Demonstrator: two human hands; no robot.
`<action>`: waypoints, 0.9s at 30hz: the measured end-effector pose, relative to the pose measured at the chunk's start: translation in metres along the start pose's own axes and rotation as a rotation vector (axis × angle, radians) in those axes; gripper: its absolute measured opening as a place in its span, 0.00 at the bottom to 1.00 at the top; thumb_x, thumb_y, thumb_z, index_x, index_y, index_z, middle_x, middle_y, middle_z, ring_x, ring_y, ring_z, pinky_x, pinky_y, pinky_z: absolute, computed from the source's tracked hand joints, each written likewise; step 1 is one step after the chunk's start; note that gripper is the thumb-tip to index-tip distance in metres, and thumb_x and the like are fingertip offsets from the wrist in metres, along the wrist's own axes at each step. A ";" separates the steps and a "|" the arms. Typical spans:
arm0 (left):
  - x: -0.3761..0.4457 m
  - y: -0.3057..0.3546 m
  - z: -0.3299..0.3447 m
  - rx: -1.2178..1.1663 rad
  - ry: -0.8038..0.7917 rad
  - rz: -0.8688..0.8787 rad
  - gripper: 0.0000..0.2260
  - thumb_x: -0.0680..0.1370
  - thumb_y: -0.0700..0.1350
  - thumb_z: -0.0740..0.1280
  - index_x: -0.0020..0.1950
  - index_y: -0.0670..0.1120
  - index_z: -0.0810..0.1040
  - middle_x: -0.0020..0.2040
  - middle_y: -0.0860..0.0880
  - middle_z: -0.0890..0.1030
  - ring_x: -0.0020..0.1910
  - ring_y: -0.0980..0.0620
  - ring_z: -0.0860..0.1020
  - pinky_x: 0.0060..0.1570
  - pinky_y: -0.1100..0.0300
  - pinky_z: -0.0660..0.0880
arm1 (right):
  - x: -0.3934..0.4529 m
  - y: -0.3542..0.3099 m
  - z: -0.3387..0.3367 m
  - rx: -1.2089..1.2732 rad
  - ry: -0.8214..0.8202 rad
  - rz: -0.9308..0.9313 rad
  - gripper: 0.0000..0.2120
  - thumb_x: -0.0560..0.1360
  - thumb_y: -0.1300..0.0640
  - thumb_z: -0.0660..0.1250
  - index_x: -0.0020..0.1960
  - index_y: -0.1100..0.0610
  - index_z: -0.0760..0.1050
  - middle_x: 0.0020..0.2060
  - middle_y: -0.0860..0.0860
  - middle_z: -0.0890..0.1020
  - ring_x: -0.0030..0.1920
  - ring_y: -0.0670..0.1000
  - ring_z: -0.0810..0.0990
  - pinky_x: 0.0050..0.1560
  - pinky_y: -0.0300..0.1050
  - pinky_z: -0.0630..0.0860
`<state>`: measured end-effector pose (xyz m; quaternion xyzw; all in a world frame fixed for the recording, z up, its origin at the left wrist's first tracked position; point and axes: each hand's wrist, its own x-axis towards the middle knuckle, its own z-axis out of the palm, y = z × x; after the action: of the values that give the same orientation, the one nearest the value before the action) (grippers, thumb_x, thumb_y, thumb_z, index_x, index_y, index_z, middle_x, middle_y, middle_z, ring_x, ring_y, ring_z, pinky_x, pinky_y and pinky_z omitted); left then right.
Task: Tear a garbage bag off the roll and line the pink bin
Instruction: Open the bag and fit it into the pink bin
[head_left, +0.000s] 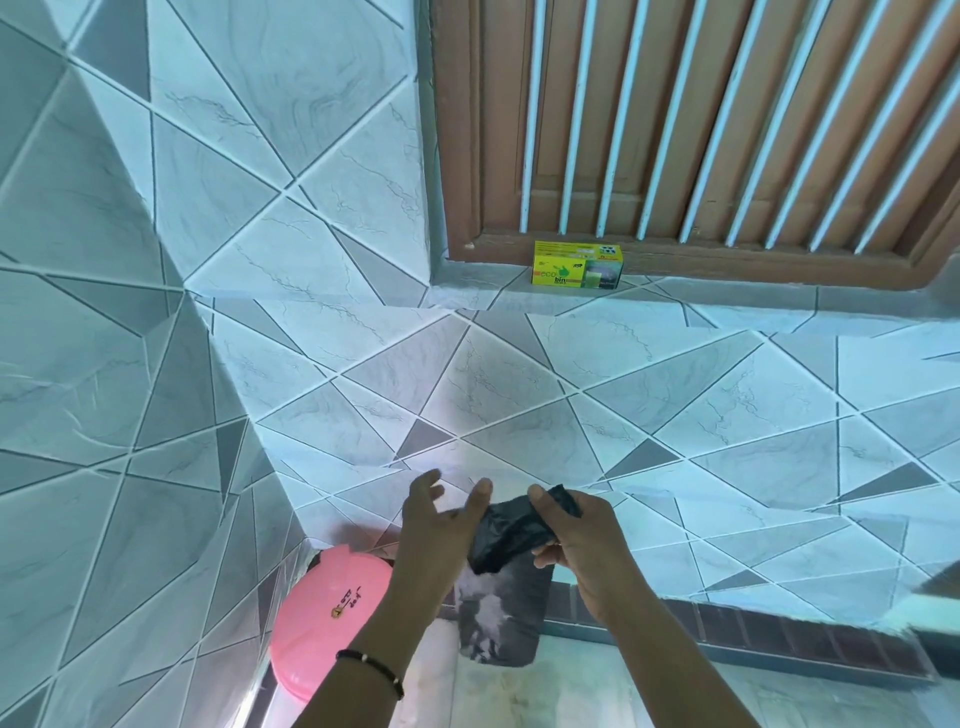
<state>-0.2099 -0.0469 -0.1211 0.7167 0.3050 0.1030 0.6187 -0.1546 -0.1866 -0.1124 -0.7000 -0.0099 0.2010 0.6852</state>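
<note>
A black garbage bag roll (511, 532) is pinched in my right hand (576, 540), thumb on top. A loose length of grey-black bag (501, 618) hangs down from it toward the floor. Just left of the roll, my left hand (441, 525) has its fingers spread and its thumb near the roll's edge; I cannot tell whether it touches it. The pink bin (324, 618) stands in the corner at lower left, its domed lid closed, partly hidden by my left forearm.
A yellow-green garbage bag box (576, 263) sits on the tiled ledge under the brown wooden window frame (675, 130). Tiled walls meet in a corner at left. A dark brick skirting (753, 634) runs along the floor at right.
</note>
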 end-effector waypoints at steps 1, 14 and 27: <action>-0.004 0.002 0.000 0.104 -0.041 0.103 0.31 0.68 0.64 0.67 0.66 0.50 0.69 0.60 0.54 0.72 0.56 0.53 0.75 0.53 0.61 0.72 | 0.000 0.000 0.000 -0.015 0.011 -0.004 0.14 0.73 0.52 0.70 0.42 0.64 0.79 0.30 0.58 0.81 0.28 0.54 0.78 0.28 0.43 0.79; 0.006 -0.003 0.004 0.323 -0.006 0.323 0.15 0.76 0.46 0.62 0.31 0.42 0.73 0.27 0.45 0.75 0.30 0.43 0.74 0.36 0.53 0.75 | -0.010 -0.005 -0.010 0.144 -0.043 -0.009 0.19 0.69 0.48 0.71 0.42 0.66 0.78 0.27 0.57 0.80 0.26 0.53 0.75 0.24 0.40 0.73; -0.003 -0.020 -0.006 0.799 -0.152 0.323 0.29 0.74 0.57 0.63 0.73 0.50 0.61 0.69 0.48 0.68 0.67 0.46 0.69 0.68 0.52 0.65 | -0.007 -0.003 -0.023 0.280 0.172 -0.132 0.11 0.77 0.60 0.64 0.37 0.65 0.75 0.32 0.60 0.80 0.34 0.57 0.81 0.38 0.45 0.82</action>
<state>-0.2210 -0.0428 -0.1380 0.9438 0.1584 0.0192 0.2896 -0.1535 -0.2107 -0.1079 -0.6102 0.0307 0.0943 0.7860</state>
